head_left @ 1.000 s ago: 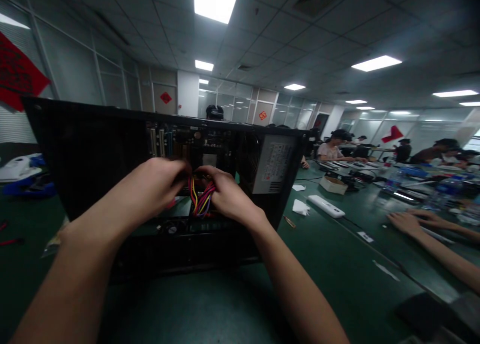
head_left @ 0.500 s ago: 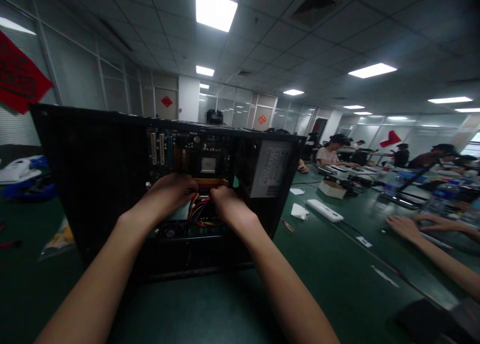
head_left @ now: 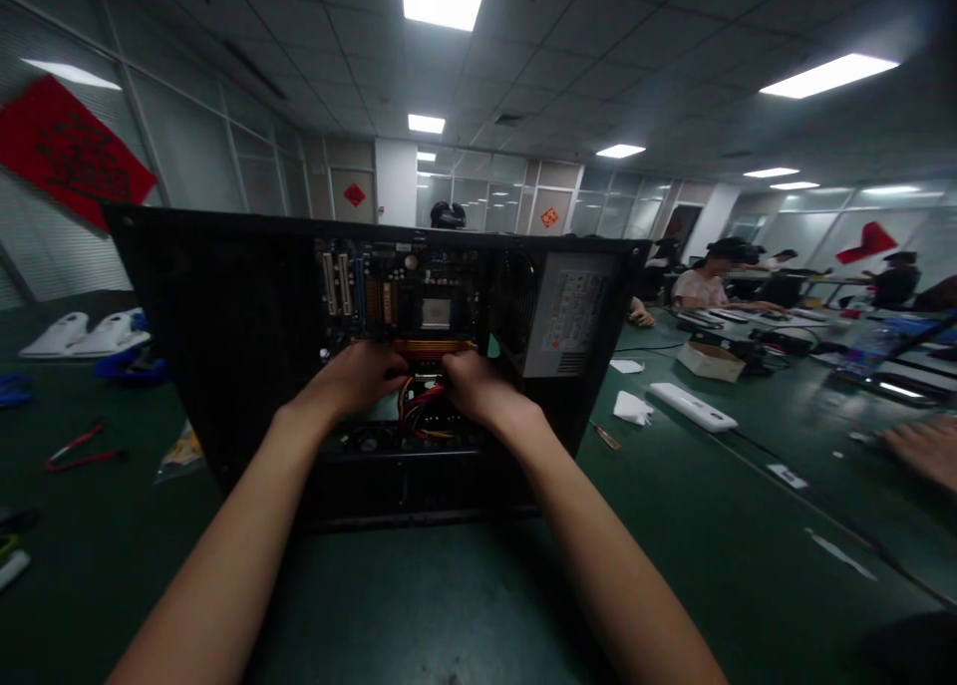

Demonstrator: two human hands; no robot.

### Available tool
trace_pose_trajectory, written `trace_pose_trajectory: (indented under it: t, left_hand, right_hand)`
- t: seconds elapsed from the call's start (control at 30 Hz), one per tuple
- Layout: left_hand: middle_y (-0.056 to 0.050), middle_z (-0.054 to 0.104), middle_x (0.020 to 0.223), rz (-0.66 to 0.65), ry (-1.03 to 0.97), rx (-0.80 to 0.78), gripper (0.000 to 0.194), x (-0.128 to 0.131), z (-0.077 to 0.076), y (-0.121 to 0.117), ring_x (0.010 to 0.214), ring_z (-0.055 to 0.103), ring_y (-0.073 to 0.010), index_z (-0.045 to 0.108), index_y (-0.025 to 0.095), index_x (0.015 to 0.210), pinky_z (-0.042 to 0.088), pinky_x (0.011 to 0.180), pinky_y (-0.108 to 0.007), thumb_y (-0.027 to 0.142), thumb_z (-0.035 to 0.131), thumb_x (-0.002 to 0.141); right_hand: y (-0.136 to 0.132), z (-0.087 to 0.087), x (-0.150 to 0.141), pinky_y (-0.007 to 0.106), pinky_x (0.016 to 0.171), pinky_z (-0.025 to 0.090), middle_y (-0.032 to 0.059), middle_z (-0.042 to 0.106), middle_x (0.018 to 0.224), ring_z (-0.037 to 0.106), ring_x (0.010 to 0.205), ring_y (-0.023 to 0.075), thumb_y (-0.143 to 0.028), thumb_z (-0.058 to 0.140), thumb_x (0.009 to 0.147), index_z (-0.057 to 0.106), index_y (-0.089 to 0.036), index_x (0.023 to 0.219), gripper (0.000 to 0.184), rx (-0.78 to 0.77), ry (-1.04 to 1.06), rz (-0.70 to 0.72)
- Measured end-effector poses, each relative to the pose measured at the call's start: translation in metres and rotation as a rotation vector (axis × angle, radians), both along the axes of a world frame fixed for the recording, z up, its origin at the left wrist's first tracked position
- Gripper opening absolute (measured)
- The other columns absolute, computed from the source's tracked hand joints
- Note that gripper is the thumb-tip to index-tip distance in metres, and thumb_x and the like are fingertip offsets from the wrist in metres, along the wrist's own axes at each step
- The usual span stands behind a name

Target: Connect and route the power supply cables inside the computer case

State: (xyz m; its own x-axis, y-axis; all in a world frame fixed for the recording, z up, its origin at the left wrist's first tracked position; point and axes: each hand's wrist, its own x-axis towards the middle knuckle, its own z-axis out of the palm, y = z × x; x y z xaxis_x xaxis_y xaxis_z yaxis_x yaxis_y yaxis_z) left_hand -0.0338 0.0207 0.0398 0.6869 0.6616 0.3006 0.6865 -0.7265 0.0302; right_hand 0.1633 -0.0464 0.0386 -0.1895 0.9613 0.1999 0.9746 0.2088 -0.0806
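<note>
An open black computer case (head_left: 359,517) lies on its side in front of me, its inside facing me. Both of my hands reach into it, at the lower edge of the motherboard (head_left: 411,264). My left hand (head_left: 363,374) has its fingers bent together near the gold-coloured memory slots (head_left: 434,347); what is between them is hidden. My right hand (head_left: 478,381) is closed beside it, its fingertips on the upper end of a bundle of red, yellow and black cables (head_left: 423,413). A silver power supply (head_left: 564,316) sits at the right inside the case.
Red-handled pliers (head_left: 86,446) and a plastic bag (head_left: 181,453) lie left of the case. To the right are a screwdriver (head_left: 605,437), a white adapter (head_left: 632,408), a white power strip (head_left: 693,407) and an open box (head_left: 710,359). A co-worker's hand (head_left: 923,449) rests at the right edge.
The view has turned slightly left, so case and table appear further right. My hands stay at the same spot inside the case, with the left fingers a little lower over the cables.
</note>
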Motion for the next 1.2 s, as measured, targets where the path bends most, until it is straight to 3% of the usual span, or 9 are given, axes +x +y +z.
trace_pose_trajectory:
  t: [0.5, 0.73, 1.0, 1.2]
  left_hand:
    - [-0.009, 0.075, 0.096, 0.037, 0.171, 0.104, 0.018, 0.025, -0.002, -0.019, 0.09, 0.07, -0.0236, 0.075, 0.018, 0.094, 0.047, 0.071, -0.029, 0.023, 0.059, 0.091]
    - [-0.006, 0.075, 0.1, 0.045, 0.183, 0.163, 0.019, 0.02, -0.008, -0.015, 0.095, 0.07, -0.0227, 0.074, 0.02, 0.1, 0.045, 0.071, -0.028, 0.027, 0.058, 0.093]
    - [-0.006, 0.076, 0.103, 0.085, 0.157, 0.114, 0.018, 0.022, -0.012, -0.013, 0.097, 0.069, -0.0212, 0.074, 0.021, 0.1, 0.046, 0.073, -0.027, 0.025, 0.057, 0.092]
    - [-0.01, 0.075, 0.104, 0.122, 0.169, 0.121, 0.022, 0.025, -0.012, -0.014, 0.099, 0.069, -0.0247, 0.073, 0.018, 0.098, 0.046, 0.073, -0.028, 0.026, 0.053, 0.094]
  right_hand:
    - [0.014, -0.016, 0.002, 0.029, 0.078, 0.048, 0.0177, 0.069, 0.115, 0.067, 0.105, 0.0262, -0.014, 0.061, 0.088, 0.067, -0.01, 0.113, 0.026, 0.003, 0.024, 0.034]
    - [0.011, -0.013, 0.0, 0.028, 0.082, 0.048, 0.0184, 0.069, 0.117, 0.066, 0.108, 0.0255, -0.011, 0.058, 0.088, 0.069, -0.011, 0.114, 0.028, -0.009, 0.039, 0.063]
    - [0.014, -0.019, 0.002, 0.029, 0.089, 0.047, 0.0192, 0.067, 0.119, 0.062, 0.116, 0.0264, -0.01, 0.061, 0.087, 0.068, -0.009, 0.114, 0.028, 0.011, 0.091, 0.1]
    - [0.019, -0.023, 0.001, 0.03, 0.091, 0.046, 0.0192, 0.065, 0.121, 0.06, 0.115, 0.0252, -0.003, 0.055, 0.086, 0.064, -0.007, 0.114, 0.029, 0.039, 0.102, 0.109]
